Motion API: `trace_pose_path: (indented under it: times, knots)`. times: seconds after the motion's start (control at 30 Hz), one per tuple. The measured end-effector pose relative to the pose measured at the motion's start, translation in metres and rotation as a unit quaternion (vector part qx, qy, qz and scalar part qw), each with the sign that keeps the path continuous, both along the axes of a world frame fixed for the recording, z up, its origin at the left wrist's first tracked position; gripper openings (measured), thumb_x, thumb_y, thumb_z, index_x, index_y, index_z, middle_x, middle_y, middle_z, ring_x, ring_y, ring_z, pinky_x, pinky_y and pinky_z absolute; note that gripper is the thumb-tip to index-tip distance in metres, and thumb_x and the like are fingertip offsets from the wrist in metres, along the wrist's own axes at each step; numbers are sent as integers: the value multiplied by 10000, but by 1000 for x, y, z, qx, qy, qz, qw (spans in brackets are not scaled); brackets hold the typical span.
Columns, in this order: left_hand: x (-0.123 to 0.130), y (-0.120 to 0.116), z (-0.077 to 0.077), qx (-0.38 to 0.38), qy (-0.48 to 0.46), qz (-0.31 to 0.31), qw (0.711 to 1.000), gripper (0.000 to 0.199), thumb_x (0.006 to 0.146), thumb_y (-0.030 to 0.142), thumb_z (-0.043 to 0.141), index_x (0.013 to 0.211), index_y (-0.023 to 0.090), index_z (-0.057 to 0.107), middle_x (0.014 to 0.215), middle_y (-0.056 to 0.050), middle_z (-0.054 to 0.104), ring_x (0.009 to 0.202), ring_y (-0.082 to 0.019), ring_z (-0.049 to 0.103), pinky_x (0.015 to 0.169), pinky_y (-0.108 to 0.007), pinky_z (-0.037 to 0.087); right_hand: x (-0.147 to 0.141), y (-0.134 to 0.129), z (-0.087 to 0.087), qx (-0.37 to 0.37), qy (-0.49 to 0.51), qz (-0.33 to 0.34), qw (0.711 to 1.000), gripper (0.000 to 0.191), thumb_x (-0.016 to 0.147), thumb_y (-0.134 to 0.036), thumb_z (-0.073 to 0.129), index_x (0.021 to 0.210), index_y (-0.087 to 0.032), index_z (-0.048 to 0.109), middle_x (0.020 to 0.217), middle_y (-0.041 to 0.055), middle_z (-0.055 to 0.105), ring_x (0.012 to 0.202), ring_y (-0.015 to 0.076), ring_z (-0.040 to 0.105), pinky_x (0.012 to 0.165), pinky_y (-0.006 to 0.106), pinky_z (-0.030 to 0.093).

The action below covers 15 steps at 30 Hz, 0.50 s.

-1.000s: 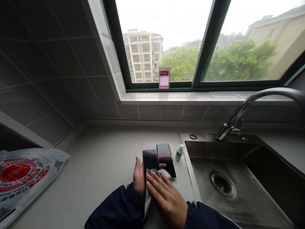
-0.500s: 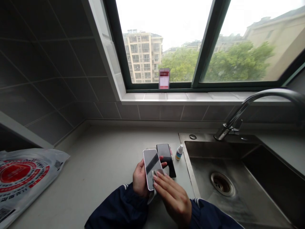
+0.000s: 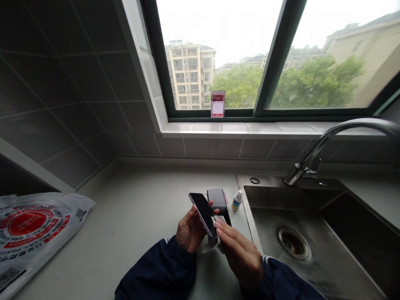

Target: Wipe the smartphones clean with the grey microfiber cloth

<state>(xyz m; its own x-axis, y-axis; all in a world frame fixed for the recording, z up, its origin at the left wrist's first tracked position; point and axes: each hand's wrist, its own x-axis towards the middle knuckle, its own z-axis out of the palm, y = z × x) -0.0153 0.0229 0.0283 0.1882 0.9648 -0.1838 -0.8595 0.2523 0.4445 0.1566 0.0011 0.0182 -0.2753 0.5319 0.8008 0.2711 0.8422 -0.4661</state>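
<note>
My left hand (image 3: 189, 230) grips a smartphone (image 3: 203, 211) by its edges, its dark screen tilted toward the right. Against the screen's lower right edge, my right hand (image 3: 240, 250) presses a white wiping cloth (image 3: 218, 219), its fingers closed together over it. Part of the cloth hangs below the phone. Just behind lies a second dark-screened phone (image 3: 218, 199) on the counter, partly covered by my hands and the held phone. To its right stands a small white bottle (image 3: 237, 200) with a coloured label.
A steel sink (image 3: 253, 233) with a curved tap (image 3: 315, 146) is on the right. At the left lies a printed plastic bag (image 3: 37, 225) on the pale counter (image 3: 134, 196). Behind, a window sill (image 3: 234, 129) runs above the tiles.
The held phone has tilted, so its screen now faces more to the right and looks darker. My right hand with the cloth has shifted right, to the screen's edge.
</note>
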Motion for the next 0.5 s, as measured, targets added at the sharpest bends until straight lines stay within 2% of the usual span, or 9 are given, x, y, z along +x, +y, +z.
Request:
trace_pose_path:
  times: [0.13, 0.23, 0.37, 0.5]
  knots:
    - [-2, 2, -4, 3, -22, -8, 1000, 406, 917, 351, 507, 1253, 138, 589, 1272, -139, 644, 1157, -347, 604, 1015, -517, 433, 1, 1, -2, -17, 2, -5, 1000, 500, 874, 29, 569, 1302, -225, 610, 1276, 86, 650, 1185, 261, 623, 972, 414, 570]
    - [-2, 3, -4, 11, -30, -14, 999, 413, 925, 349, 489, 1245, 110, 595, 1247, -160, 655, 1130, -344, 620, 1021, -520, 424, 1, 2, -5, -19, -41, 5, 999, 527, 887, 25, 532, 1359, -206, 556, 1341, 100, 603, 1246, 255, 575, 1017, 405, 535]
    - [-4, 3, -6, 3, -33, -25, 999, 417, 937, 351, 473, 1231, 87, 605, 1190, -158, 686, 1080, -297, 651, 1067, -476, 398, 2, 3, -6, -13, -129, 21, 991, 637, 875, 21, 429, 1480, -172, 379, 1464, 132, 469, 1373, 274, 425, 1121, 513, 383]
    - [-5, 4, -14, 28, -27, -54, 998, 436, 931, 318, 479, 1293, 86, 555, 1253, -152, 654, 1119, -266, 633, 1059, -414, 420, 3, 1, -5, -35, -196, 31, 979, 710, 848, -77, 454, 1527, -111, 250, 1544, 163, 327, 1439, 312, 282, 1148, 571, 268]
